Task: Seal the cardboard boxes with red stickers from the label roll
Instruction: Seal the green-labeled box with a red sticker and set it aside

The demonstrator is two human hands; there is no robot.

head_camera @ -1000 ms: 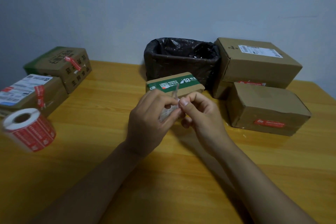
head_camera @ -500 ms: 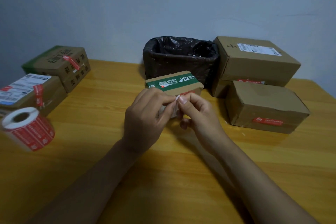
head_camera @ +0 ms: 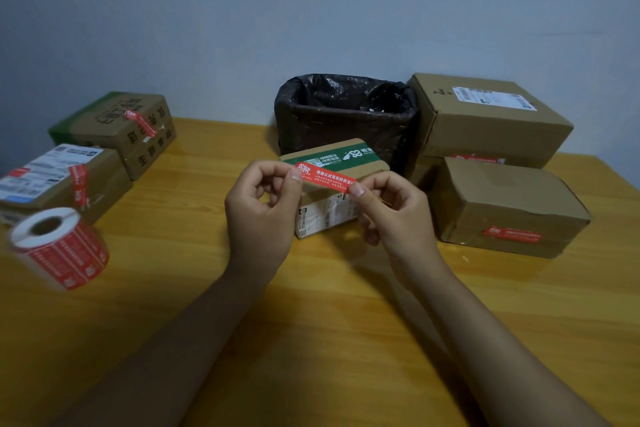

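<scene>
A red sticker [head_camera: 325, 177] is stretched flat between my two hands. My left hand [head_camera: 259, 208] pinches its left end and my right hand [head_camera: 391, 208] pinches its right end. Both hold it just above and in front of a small cardboard box with a green band [head_camera: 343, 158] in the middle of the table. The label roll [head_camera: 59, 246] of red stickers lies at the left, near the table's front.
Two stickered boxes [head_camera: 114, 128] [head_camera: 52, 180] sit at the left. A basket lined with a black bag [head_camera: 346, 111] stands behind the small box. Two larger stacked boxes [head_camera: 485, 118] [head_camera: 505, 208] with red stickers are at the right on the wooden table [head_camera: 311, 340].
My hands have drawn apart. The sticker, earlier bunched between close fingertips, is now stretched out flat and red side up over the small box.
</scene>
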